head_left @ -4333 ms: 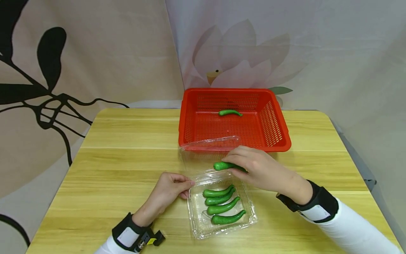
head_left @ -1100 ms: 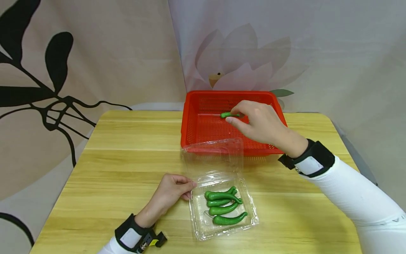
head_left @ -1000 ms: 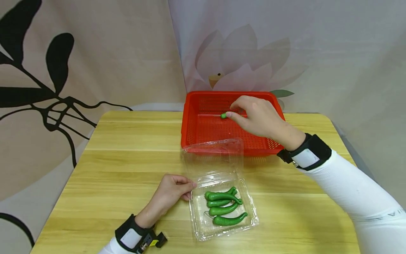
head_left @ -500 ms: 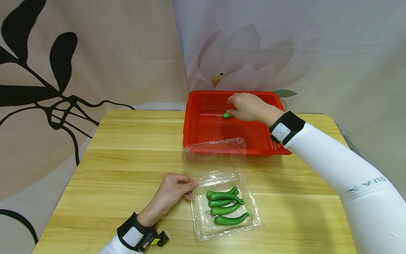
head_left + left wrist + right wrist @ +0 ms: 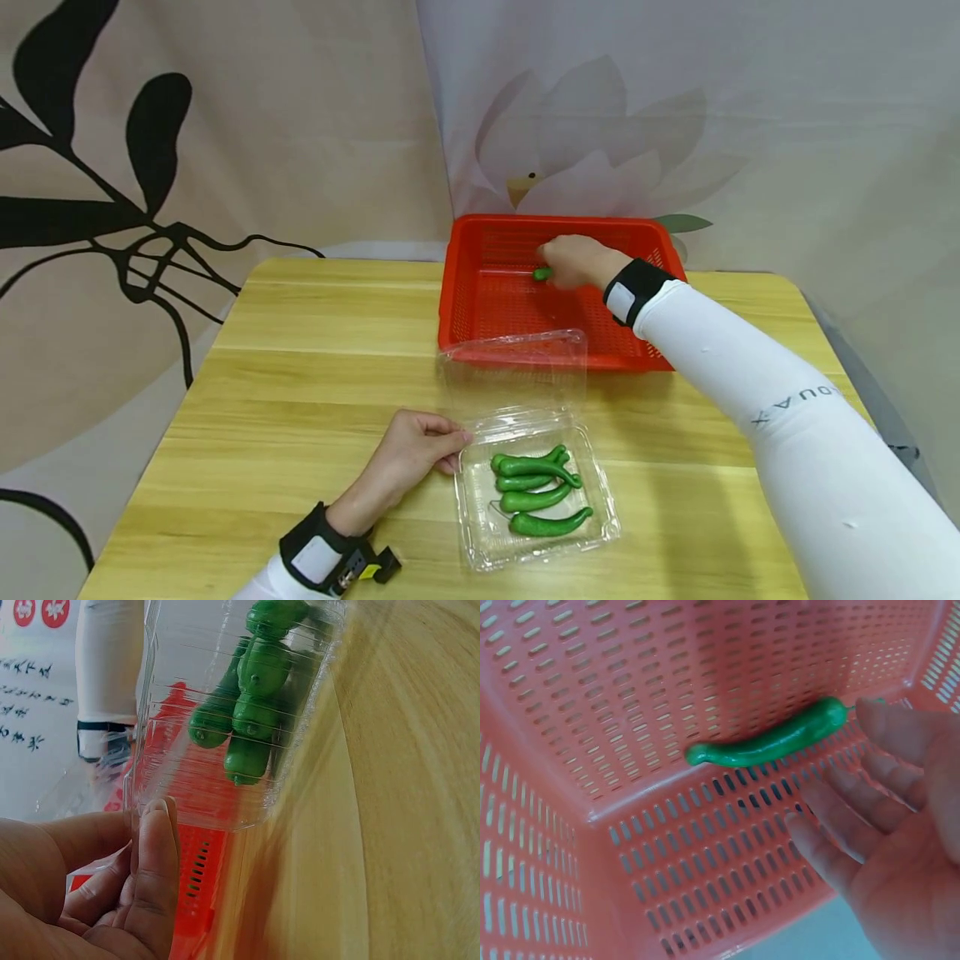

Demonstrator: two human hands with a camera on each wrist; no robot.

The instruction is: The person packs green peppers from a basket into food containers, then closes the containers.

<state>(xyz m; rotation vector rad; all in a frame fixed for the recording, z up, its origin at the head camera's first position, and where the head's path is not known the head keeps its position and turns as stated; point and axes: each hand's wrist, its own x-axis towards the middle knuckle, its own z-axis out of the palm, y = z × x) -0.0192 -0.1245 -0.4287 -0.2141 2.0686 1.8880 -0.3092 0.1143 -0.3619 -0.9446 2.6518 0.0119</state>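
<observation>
My left hand (image 5: 415, 452) pinches the left rim of a clear plastic clamshell box (image 5: 480, 546) near its hinge, thumb and fingers on either side of the edge. Several green chili peppers (image 5: 551, 524) lie in the box, one across others. Inside the red basket (image 5: 487, 321) reaches my right hand (image 5: 576, 260). The right wrist view shows its fingers (image 5: 840, 855) spread beside a single green chili pepper (image 5: 780, 742), with nothing gripped. From the head view only one end of that pepper is visible; the hand covers the rest.
The box's raised transparent lid (image 5: 517, 375) leans over the basket's front wall. Both stand on a wooden table (image 5: 300, 367), with a printed cloth (image 5: 315, 117) hanging behind. A black strap with a small camera (image 5: 341, 558) sits on the left wrist.
A pepper that the right hand held over the box now lies across the others in it. The right hand has gone back into the basket, lower over the pepper there. My left hand stays put.
</observation>
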